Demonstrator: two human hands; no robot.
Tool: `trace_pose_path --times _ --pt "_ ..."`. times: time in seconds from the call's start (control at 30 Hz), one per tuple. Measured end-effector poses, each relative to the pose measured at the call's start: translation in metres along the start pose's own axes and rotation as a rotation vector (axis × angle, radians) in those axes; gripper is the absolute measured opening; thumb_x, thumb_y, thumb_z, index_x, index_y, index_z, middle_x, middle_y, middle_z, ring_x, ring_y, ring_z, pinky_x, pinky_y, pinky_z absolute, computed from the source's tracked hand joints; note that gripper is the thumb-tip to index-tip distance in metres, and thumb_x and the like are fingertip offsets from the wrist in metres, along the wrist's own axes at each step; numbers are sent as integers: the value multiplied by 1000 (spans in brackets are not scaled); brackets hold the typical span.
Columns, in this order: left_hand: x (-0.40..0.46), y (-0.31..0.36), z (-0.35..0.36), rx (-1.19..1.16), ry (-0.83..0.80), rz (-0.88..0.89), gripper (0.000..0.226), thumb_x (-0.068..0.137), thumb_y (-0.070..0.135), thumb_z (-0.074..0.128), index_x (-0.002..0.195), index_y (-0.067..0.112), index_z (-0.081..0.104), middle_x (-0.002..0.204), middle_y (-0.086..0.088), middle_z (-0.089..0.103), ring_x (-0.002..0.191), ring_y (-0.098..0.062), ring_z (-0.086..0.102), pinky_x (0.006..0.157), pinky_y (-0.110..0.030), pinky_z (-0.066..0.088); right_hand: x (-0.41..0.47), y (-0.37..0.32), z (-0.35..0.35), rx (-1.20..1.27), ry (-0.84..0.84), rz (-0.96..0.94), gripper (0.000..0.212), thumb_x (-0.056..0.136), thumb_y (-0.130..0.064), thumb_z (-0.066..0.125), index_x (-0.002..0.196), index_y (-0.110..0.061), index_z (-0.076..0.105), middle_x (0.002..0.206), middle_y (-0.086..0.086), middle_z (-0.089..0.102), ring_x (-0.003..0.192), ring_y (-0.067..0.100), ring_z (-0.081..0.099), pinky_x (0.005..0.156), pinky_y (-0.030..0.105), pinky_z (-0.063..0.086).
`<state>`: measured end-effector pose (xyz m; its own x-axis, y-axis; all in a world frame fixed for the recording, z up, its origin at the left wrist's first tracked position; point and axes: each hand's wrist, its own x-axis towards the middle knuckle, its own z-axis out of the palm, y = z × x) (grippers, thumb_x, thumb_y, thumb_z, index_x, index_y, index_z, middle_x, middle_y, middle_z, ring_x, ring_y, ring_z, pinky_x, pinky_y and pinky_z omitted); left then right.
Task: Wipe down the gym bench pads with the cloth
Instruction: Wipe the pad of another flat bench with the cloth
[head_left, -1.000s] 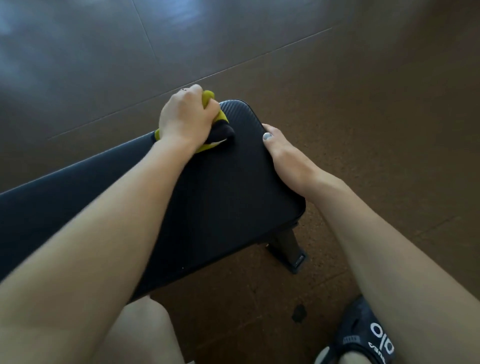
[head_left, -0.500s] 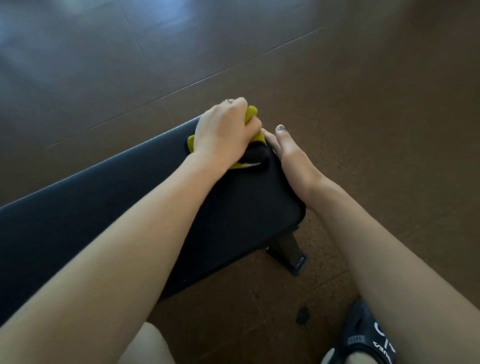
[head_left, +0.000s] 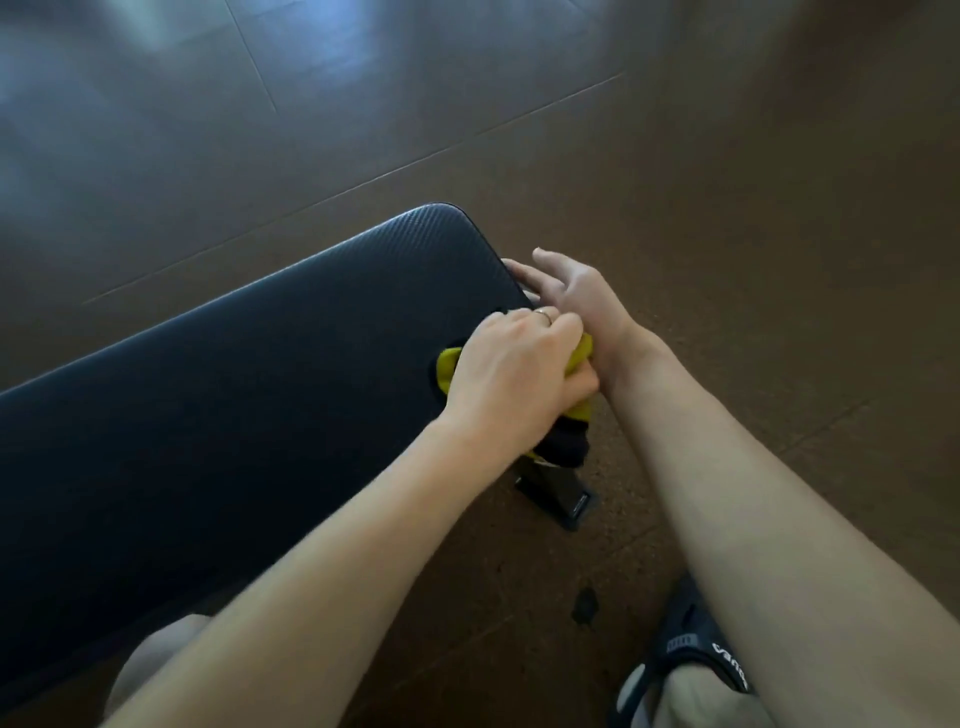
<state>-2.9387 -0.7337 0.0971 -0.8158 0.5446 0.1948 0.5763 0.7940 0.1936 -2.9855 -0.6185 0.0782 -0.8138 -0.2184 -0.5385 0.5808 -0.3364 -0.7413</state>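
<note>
Left fingers curled round yellow cloth on bench pad; right fingers seemingly straight against its end.

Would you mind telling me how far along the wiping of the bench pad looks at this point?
Done: cannot be judged; the black bench pad shows no visible wipe marks. In hand: the left hand grips the yellow cloth at the pad's near end corner, while the right hand rests open against the end edge. Left: possibly the long stretch of pad running off to the left, and its sides.
</note>
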Motion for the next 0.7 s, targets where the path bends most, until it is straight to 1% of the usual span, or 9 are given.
trace_pose_path --times 0.1,0.23,0.3,0.37,0.43,0.5,0.57,0.63,0.7 --pt "-25 -6 -1 -53 25 64 16 90 30 57 82 16 58 77 0 60 72 -21 59 69 -36 44 -3 -2 12 -182 -49 -23 40 102 -45 48 127 -18 64 125 4 69 114 23 65 113 47 46" --pt "-52 -35 -16 -109 49 56 20 89 31 57 78 18 47 75 3 48 69 -22 52 67 -36 40 -4 -2 25 -476 22 -108 72 87 -58 54 152 -28 45 146 -3 58 131 19 58 117 48 40" --pt "-55 -70 -27 -123 83 -107 24 89 34 55 77 20 39 75 1 45 70 -30 53 65 -38 35 -6 -2 31 -586 59 -135 77 93 -63 47 161 -29 31 160 -6 43 145 17 43 123 44 30" --pt "-43 -121 -35 -54 114 -329 25 92 31 57 78 17 41 81 -12 55 79 -39 57 68 -42 37 -8 2 29 -667 97 -138 70 103 -62 35 164 -31 20 168 -8 26 154 16 24 127 42 18" --pt "-19 -170 -45 -1 104 -549 22 95 29 56 85 12 47 98 -24 63 93 -45 58 77 -47 41 -10 5 27 -718 120 -157 68 104 -63 28 164 -32 18 169 -8 24 156 17 20 127 43 15" --pt "-2 -190 -48 -10 74 -661 25 98 32 52 94 7 53 109 -28 63 102 -46 57 81 -47 41 -12 2 34 -810 164 -159 66 105 -63 24 164 -33 18 168 -5 28 155 20 24 124 42 18" --pt "-9 -172 -44 -5 72 -627 25 97 34 51 92 9 52 107 -25 64 100 -45 58 80 -46 41 -13 -1 39 -912 200 -132 65 106 -62 21 164 -32 17 168 0 30 153 24 27 121 43 22" --pt "-43 -132 -38 -24 111 -461 22 92 36 50 83 18 42 90 -19 63 85 -42 60 73 -46 43 -13 -6 47 -1029 232 -124 69 107 -62 19 165 -26 13 169 3 26 154 26 25 121 44 22" --pt "-85 -89 -39 -81 109 -308 24 90 35 51 79 21 35 74 -7 52 68 -34 54 67 -42 42 -7 -7 60 -1188 293 -159 71 107 -61 18 166 -21 10 170 8 20 156 28 21 122 47 20"
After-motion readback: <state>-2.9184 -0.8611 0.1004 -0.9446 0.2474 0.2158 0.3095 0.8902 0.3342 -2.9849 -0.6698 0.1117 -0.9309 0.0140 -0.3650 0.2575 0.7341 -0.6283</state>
